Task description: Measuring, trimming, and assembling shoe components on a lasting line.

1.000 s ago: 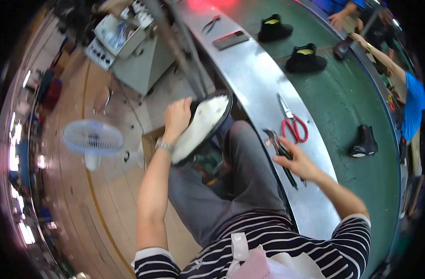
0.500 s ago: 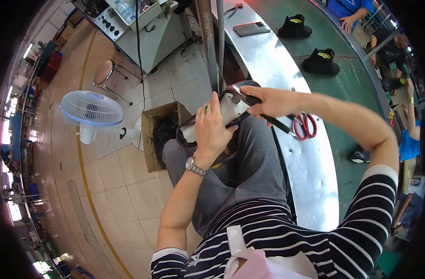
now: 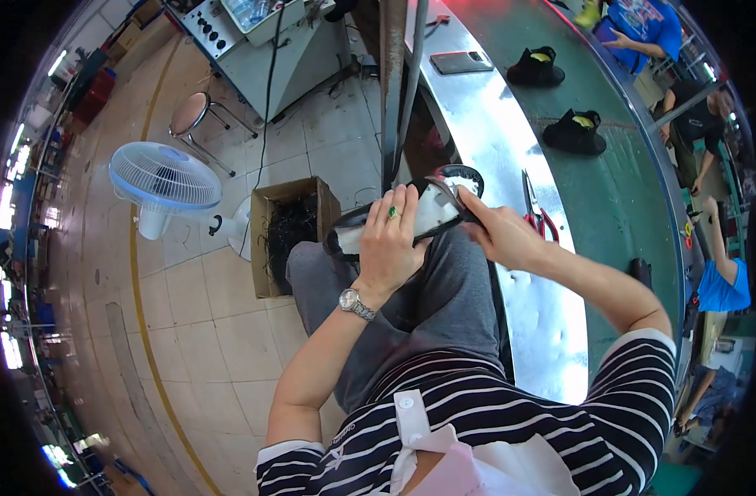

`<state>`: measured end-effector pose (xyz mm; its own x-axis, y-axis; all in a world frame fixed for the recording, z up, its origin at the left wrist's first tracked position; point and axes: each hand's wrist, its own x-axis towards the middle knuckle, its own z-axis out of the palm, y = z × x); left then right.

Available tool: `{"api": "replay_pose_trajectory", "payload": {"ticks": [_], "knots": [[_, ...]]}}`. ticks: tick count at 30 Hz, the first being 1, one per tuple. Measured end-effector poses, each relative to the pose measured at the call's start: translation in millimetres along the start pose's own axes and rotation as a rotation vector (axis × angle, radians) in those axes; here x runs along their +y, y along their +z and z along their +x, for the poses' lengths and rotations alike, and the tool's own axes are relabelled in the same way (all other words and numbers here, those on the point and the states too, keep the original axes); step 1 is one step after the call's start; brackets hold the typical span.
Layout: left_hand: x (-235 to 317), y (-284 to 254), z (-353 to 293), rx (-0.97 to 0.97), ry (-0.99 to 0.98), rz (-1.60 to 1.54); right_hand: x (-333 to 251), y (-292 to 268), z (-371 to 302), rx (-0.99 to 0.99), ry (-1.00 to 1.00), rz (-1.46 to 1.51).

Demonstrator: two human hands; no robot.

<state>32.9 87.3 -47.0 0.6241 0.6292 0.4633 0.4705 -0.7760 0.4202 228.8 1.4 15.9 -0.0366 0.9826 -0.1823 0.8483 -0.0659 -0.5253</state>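
Observation:
Over my lap lies a black shoe upper with a whitish underside point(image 3: 431, 212), tilted with its sole side up. My left hand point(image 3: 389, 240) is closed around its nearer end, the fingers laid across the underside. My right hand point(image 3: 503, 235) grips a pincer-like hand tool point(image 3: 453, 197) whose curved metal head rests against the far part of the shoe. Its handles are mostly hidden in my fist. Red-handled scissors point(image 3: 540, 220) lie on the metal bench, just beyond my right hand.
The shiny metal bench point(image 3: 543, 339) on my right carries a phone point(image 3: 461, 63). Black shoes point(image 3: 574, 135) stand on the green conveyor. At left are an open cardboard box point(image 3: 266, 248), a fan point(image 3: 164, 178) and a stool point(image 3: 189, 114). A metal post point(image 3: 392, 91) rises ahead. Other people stand beyond the conveyor.
My right hand has swung lower and nearer, turning the tool so that its handles no longer show. The shoe has tilted and shifted slightly, with my left hand still on it.

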Motion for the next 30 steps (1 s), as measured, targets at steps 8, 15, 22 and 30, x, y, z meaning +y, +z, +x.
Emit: {"api": "replay_pose_trajectory", "payload": {"ticks": [8, 15, 22, 30], "knots": [[-12.7, 7.3, -6.3, 0.024, 0.138, 0.187, -31.8, -44.8, 32.2, 0.25, -0.032, 0.346], [-15.0, 8.8, -12.5, 0.015, 0.113, 0.152, -39.4, -37.7, 34.0, -0.001, 0.069, 0.088], [-11.3, 12.5, -6.9, 0.008, 0.108, 0.2, -21.4, -29.7, 39.3, 0.013, 0.154, -0.006], [-9.3, 8.7, -4.9, 0.018, 0.106, 0.217, -21.3, -30.5, 41.2, 0.007, 0.236, 0.039]]}}
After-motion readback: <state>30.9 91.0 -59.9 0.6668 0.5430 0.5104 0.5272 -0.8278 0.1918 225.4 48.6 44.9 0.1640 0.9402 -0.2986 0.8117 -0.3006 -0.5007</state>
